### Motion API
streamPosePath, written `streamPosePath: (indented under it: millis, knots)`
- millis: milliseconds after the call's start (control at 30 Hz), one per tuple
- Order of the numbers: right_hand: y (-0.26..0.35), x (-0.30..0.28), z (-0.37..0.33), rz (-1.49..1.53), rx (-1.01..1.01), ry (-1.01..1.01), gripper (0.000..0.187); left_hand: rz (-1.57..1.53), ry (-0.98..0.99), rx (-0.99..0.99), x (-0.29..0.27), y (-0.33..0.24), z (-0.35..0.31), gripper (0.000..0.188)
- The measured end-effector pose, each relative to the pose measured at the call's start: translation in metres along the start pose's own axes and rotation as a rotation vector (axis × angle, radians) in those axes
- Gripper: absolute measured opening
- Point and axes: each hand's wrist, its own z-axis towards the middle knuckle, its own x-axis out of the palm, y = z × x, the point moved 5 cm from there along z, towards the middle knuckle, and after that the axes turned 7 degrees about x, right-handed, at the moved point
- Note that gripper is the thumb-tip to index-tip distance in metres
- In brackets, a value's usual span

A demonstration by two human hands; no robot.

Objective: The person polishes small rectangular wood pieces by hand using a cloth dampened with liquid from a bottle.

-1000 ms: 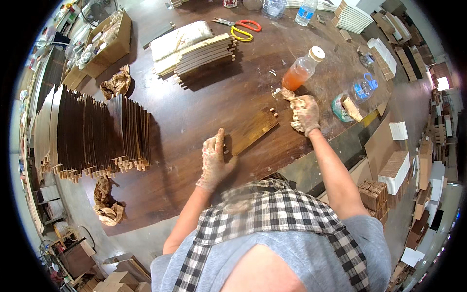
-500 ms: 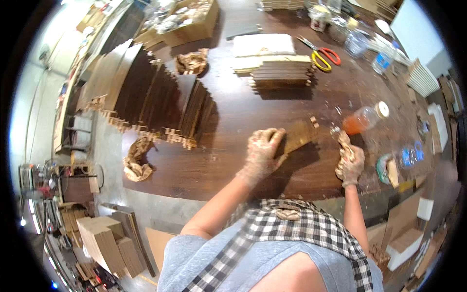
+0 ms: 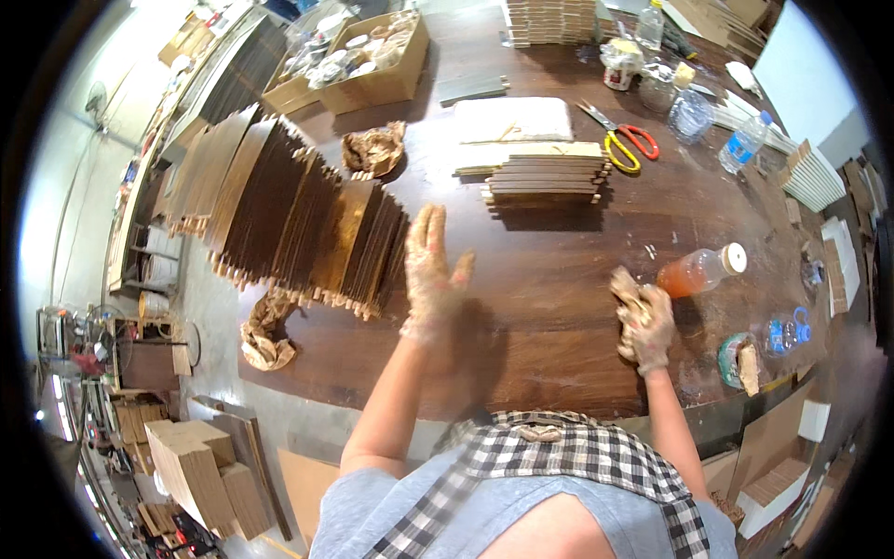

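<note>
My left hand (image 3: 431, 279), in a thin stained glove, is open with fingers stretched out, beside the right end of a long row of dark brown wooden slats (image 3: 317, 219) with small tabs along their edges. Nothing is in it. Gloved as well, my right hand (image 3: 649, 331) is closed around a crumpled tan cloth (image 3: 630, 312) at the right of the brown table. A glass bottle of orange-brown liquid (image 3: 694, 272) leans over close to that hand. Beyond my hands lies a smaller stack of brown slats (image 3: 548, 177) in front of a white folded pad (image 3: 512, 119).
Scissors with red and yellow handles (image 3: 626, 140) lie beyond the small stack. Plastic bottles (image 3: 743, 143) and jars stand at the far right. A cardboard box of cups (image 3: 382, 74) is at the back left. More crumpled cloths (image 3: 372, 149) and a green-rimmed tub (image 3: 736, 354) sit about the table.
My left hand has let go of a brown slat and moved left to the row, where a glossy slat now shows. My right hand has shifted slightly left with the cloth.
</note>
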Motion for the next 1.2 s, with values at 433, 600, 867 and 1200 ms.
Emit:
streamPosePath:
  millis: [433,600,867,1200]
  knots:
    - [0.046,0.088,0.104,0.385,0.234,0.296,0.078,-0.795,-0.063,-0.496,0.118,0.015,0.014,0.078]
    - [0.020,0.047,0.026,0.345,0.287,0.420,0.051,-0.593,0.378,-0.357,0.085,-0.005,-0.068,0.066]
    - [0.113,0.023,0.016,0.137,0.093,0.264,0.018,-0.348,0.285,-0.046,0.059,-0.051,-0.117,0.120]
    - [0.053,0.074,0.041,-0.333,-0.179,0.093,0.011,-0.454,0.213,-0.023,0.065,-0.048,-0.113,0.114]
